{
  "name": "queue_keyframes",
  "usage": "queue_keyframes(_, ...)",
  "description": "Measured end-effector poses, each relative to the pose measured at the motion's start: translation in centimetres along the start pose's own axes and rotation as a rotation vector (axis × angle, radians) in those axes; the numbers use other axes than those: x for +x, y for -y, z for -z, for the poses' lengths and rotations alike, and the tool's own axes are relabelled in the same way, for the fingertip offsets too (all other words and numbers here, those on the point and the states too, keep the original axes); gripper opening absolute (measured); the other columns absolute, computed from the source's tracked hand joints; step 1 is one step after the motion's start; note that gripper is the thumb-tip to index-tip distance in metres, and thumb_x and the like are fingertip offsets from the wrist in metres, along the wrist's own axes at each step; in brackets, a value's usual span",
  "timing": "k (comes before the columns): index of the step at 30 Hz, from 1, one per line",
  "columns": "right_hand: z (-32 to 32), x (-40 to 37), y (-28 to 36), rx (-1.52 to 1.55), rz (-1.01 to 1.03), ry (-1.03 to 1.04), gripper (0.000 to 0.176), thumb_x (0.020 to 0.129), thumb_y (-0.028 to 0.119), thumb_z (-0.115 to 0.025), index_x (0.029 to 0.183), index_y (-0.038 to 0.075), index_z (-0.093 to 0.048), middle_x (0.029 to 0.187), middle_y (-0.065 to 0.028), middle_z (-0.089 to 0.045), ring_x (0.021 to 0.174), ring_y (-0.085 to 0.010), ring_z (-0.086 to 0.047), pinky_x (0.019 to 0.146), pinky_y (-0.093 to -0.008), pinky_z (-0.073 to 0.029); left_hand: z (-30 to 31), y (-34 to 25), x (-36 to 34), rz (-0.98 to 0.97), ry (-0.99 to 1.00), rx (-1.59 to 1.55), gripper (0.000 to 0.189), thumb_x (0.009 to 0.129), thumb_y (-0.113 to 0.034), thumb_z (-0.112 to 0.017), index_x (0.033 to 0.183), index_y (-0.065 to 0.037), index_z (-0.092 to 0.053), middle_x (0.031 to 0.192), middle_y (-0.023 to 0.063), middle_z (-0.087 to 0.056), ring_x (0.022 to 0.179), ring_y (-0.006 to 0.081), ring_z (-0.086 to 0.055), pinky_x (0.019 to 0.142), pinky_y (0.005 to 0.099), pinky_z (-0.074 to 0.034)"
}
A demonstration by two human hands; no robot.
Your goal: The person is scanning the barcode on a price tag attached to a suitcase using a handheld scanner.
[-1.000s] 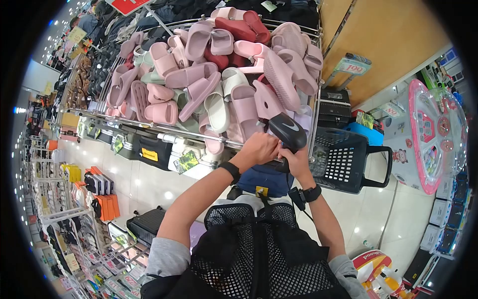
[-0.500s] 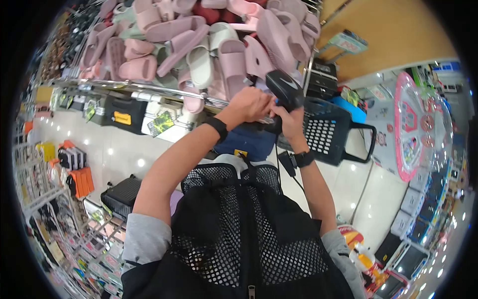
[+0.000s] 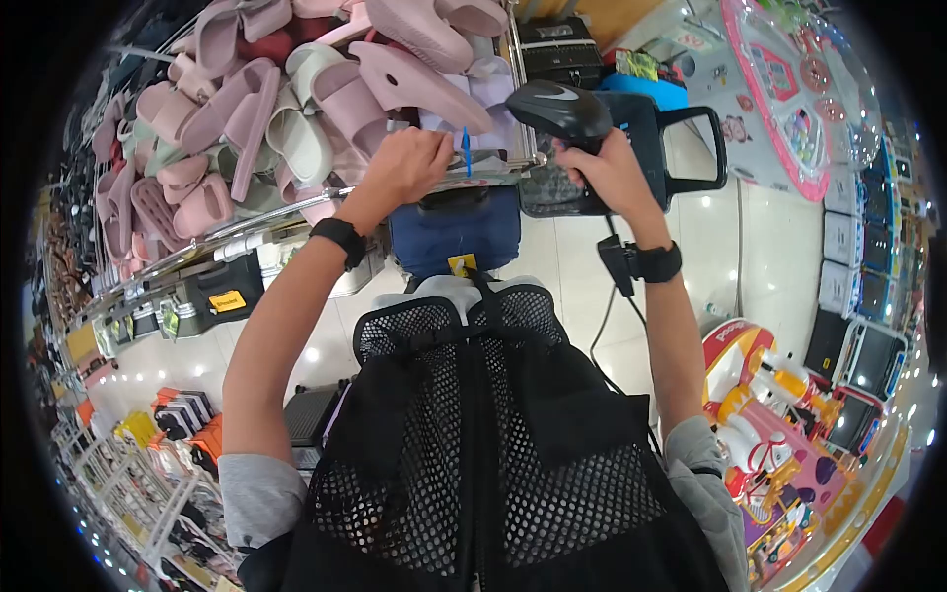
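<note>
My right hand (image 3: 614, 176) is wrapped around the handle of a black barcode scanner (image 3: 559, 111), its head pointing to the left. A cable hangs below that hand, and a black strap circles the wrist. My left hand (image 3: 412, 166) is closed at the front metal rail (image 3: 296, 205) of a slipper bin, next to pink and white slippers (image 3: 349, 107). Whatever its fingers grip is hidden. Just right of its knuckles stands a thin blue piece (image 3: 467, 152), apart from the scanner. Below the rail is a dark blue case (image 3: 456, 233) with a yellow tag.
A black basket-like carrier (image 3: 695, 148) with a loop handle lies beyond my right hand. Black boxes (image 3: 560, 49) stand behind it. A pink-edged toy machine (image 3: 779, 94) is at the upper right. Toy displays (image 3: 769, 414) fill the lower right, with shelves at the left.
My hands have moved apart, the left going left along the rail, the right going right with the scanner. The view has shifted, so the slippers sit further left.
</note>
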State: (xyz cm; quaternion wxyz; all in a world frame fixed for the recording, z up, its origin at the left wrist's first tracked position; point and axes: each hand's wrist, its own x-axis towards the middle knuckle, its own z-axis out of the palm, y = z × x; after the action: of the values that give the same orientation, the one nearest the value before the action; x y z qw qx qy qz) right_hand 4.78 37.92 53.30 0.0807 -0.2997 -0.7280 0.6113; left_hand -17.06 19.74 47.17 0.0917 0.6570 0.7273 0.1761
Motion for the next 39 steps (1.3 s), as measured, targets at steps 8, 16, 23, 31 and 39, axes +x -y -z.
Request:
queue_keyframes(8, 4.2, -3.2, -2.8, -0.405, -0.074, -0.023, 0.024, 0.076, 0.015, -0.068, 0.089, -0.005, -0.063, 0.063, -0.0057, -0.06, 0.055, -0.0108, -0.056, 0.052, -0.0275, -0.044, -1.3, 1.7, -0.5, -0.186, 0.027, 0.201, 0.029, 0.087, -0.013, -0.054, 0.11, 0.003, -0.057, 0.08, 0.0159, -0.059, 0.073, 0.035, -0.059, 0.062, 0.0458, -0.046)
queue_keyframes(16, 4.6, -2.2, -5.3, -0.253, 0.008, -0.012, 0.021, 0.079, 0.015, -0.068, 0.088, -0.003, -0.061, 0.064, -0.0042, -0.06, 0.057, -0.0097, -0.055, 0.054, -0.0265, -0.044, -1.8, 2.4, -1.4, -0.28, -0.097, 0.32, 0.028, 0.081, -0.006, -0.058, 0.108, 0.0, -0.058, 0.092, 0.0133, -0.056, 0.084, 0.0308, -0.057, 0.074, 0.0393, -0.046)
queue_keyframes(23, 3.6, 1.0, -7.0, -0.125, 0.024, 0.109, 0.032, 0.077, 0.018, -0.07, 0.094, -0.007, -0.063, 0.073, -0.0157, -0.066, 0.067, -0.0228, -0.063, 0.07, -0.0338, -0.05, -1.4, 2.0, -1.3, -0.416, -0.225, 0.436, 0.036, 0.079, -0.003, -0.063, 0.113, 0.006, -0.058, 0.091, 0.0103, -0.058, 0.076, 0.0247, -0.058, 0.061, 0.0344, -0.047)
queue_keyframes(31, 3.5, 2.8, -2.5, -0.243, 0.167, 0.09, 0.03, 0.077, 0.022, -0.068, 0.091, -0.005, -0.066, 0.073, -0.016, -0.069, 0.073, -0.0268, -0.068, 0.069, -0.0345, -0.051, -2.1, 2.7, -1.6, -0.422, -0.271, 0.499, 0.038, 0.078, -0.006, -0.062, 0.115, 0.003, -0.059, 0.088, 0.0066, -0.057, 0.078, 0.0209, -0.058, 0.061, 0.0335, -0.049)
queue_keyframes(39, -3.5, 3.0, 5.0, 0.139, 0.213, 0.227, 0.015, 0.085, 0.009, -0.062, 0.078, -0.004, -0.063, 0.062, -0.0047, -0.061, 0.056, -0.0087, -0.057, 0.052, -0.0256, -0.047, -1.6, 1.5, -1.6, -0.15, -0.082, 0.361, 0.023, 0.089, -0.014, -0.057, 0.104, 0.004, -0.06, 0.083, 0.009, -0.064, 0.074, 0.0301, -0.062, 0.058, 0.0415, -0.049)
